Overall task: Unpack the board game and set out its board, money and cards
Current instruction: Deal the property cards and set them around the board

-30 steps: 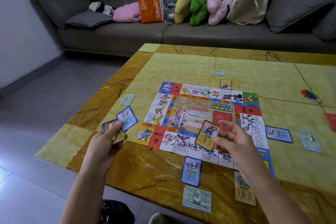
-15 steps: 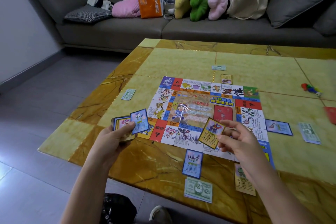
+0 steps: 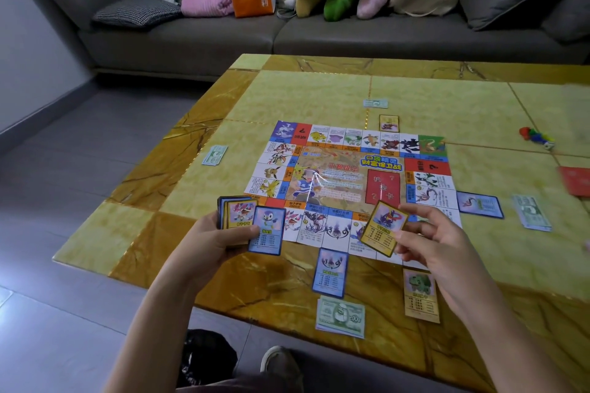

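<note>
The paper game board point(image 3: 344, 175) lies flat in the middle of the yellow marble table point(image 3: 319, 89). My left hand point(image 3: 212, 241) grips a stack of cards point(image 3: 236, 212) over the board's near left corner, its thumb on a blue card point(image 3: 266, 230) fanned off the stack. My right hand point(image 3: 427, 239) pinches one yellow card point(image 3: 384, 228) above the board's near edge. A blue card point(image 3: 330, 271) and a yellow card point(image 3: 420, 295) lie on the table below the board. Banknote piles point(image 3: 341, 316) sit near the front edge.
More notes lie at the left point(image 3: 215, 155), far side point(image 3: 375, 103) and right point(image 3: 531, 212). A blue card point(image 3: 480, 205) and a red card pile point(image 3: 576, 180) sit right of the board; coloured tokens point(image 3: 536, 135) beyond. A grey sofa point(image 3: 287, 35) with plush toys stands behind.
My left hand has carried the card stack right, over the board's near left corner. My right hand and its yellow card have hardly shifted. The view has dipped and drawn closer.
</note>
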